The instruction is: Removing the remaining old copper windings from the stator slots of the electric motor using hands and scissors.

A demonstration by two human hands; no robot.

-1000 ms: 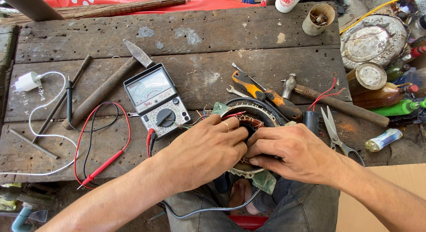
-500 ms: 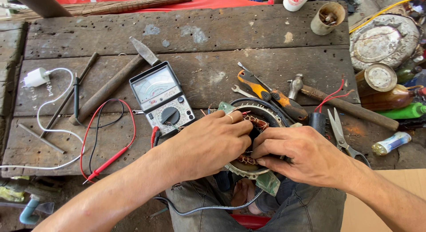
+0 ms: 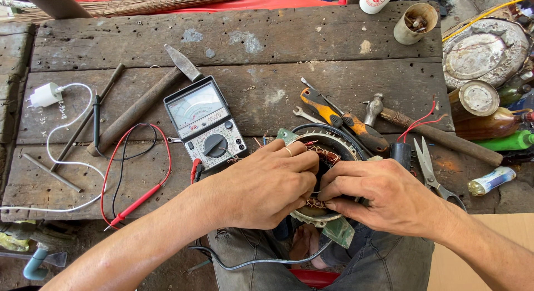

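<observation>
Both hands on the motor stator (image 3: 325, 152), at the bench's near edge just right of the analog multimeter (image 3: 204, 124). Left hand (image 3: 267, 185) curled over the copper windings, fingers pinching them. Right hand (image 3: 384, 193) grips the stator's right rim. Scissors (image 3: 431, 168) just right of stator

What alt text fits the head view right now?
Both hands, left hand and right hand, grip a round motor stator with copper windings at a worn wooden bench. An analog multimeter lies to its left.
</observation>
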